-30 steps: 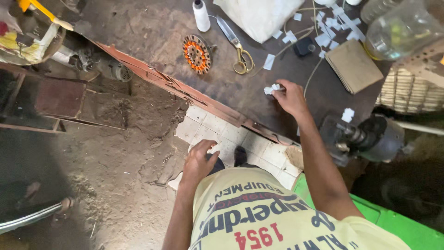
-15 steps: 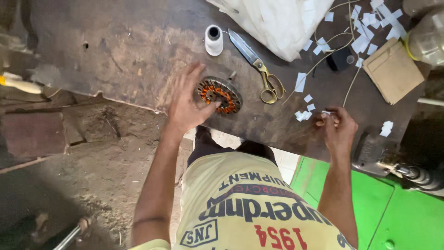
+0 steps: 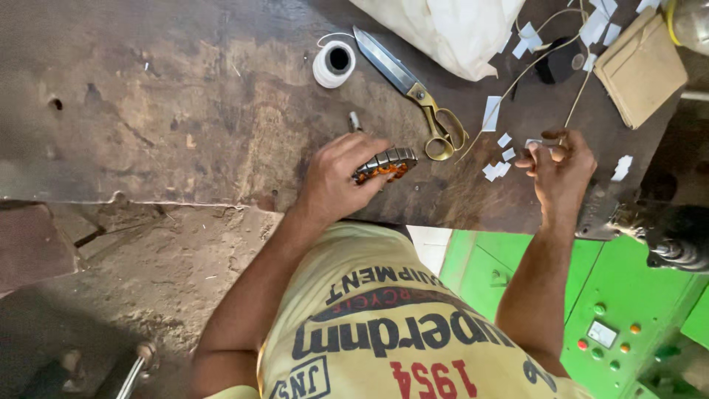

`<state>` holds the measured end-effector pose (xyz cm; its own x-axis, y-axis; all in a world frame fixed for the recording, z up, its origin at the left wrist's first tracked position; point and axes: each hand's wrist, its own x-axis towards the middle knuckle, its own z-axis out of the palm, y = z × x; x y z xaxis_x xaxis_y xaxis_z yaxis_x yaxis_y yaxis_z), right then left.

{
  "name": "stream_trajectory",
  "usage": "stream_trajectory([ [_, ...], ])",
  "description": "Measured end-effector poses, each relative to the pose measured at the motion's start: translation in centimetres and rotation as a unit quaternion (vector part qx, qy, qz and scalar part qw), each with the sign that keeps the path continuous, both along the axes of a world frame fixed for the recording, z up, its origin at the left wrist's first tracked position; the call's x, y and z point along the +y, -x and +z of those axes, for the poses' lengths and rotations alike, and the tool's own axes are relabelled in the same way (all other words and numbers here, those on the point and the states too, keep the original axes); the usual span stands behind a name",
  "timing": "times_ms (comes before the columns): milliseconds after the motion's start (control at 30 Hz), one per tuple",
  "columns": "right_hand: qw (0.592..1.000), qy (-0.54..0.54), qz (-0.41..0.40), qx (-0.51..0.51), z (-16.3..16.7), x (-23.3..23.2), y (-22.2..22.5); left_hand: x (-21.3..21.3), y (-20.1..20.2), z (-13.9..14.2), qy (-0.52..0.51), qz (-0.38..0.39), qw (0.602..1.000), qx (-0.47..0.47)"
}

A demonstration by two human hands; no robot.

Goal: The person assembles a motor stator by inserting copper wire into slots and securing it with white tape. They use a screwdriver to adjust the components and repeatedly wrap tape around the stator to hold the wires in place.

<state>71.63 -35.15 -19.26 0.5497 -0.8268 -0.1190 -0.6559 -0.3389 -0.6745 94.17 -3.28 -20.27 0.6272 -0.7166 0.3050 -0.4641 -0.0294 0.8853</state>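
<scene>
My left hand [image 3: 336,177] grips a round metal stator with orange copper windings [image 3: 385,164], tilted up on edge over the dark wooden workbench [image 3: 185,111]. My right hand [image 3: 559,168] pinches a small white paper strip [image 3: 533,142] between fingers and thumb, to the right of the stator. Loose white paper strips [image 3: 496,168] lie on the bench between my two hands.
Brass-handled scissors [image 3: 413,90] and a white thread spool [image 3: 334,63] lie just beyond my left hand. A white cloth bag [image 3: 450,29], more paper pieces and a tan cardboard pad [image 3: 641,68] sit at the far right. A green machine cabinet with buttons [image 3: 613,310] stands below right.
My left hand has closed on the stator and lifted it onto its edge, where before it lay flat. My right hand has risen a little with a paper strip. The view has shifted.
</scene>
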Motion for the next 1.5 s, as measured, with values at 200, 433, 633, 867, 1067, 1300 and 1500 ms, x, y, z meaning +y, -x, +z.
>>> stream_trajectory([
  [200,0.997,0.019,0.053,-0.053,-1.0,0.5,-1.1,-1.0,1.1,0.2,-0.012,0.020,0.999,0.041],
  [433,0.946,-0.090,0.270,-0.155,6.7,8.9,-4.3,-1.8,0.9,0.7,-0.037,0.008,0.996,0.076],
  [633,0.829,-0.084,0.532,-0.148,9.3,14.1,-9.8,-2.1,1.4,0.6,-0.017,0.024,0.998,0.063],
  [867,0.798,-0.058,0.589,-0.110,9.4,14.2,-12.2,-1.9,1.3,0.4,-0.015,0.030,0.998,0.061],
  [1067,0.792,-0.053,0.603,-0.073,9.1,14.1,-12.6,-2.1,1.6,0.0,-0.015,0.037,0.997,0.063],
  [1300,0.821,-0.111,0.551,-0.104,10.6,13.6,-12.6,-2.1,1.6,0.1,-0.019,0.034,0.996,0.076],
  [1500,0.799,-0.066,0.591,-0.090,10.2,14.2,-13.1,-2.1,1.3,0.5,-0.027,0.028,0.996,0.076],
])
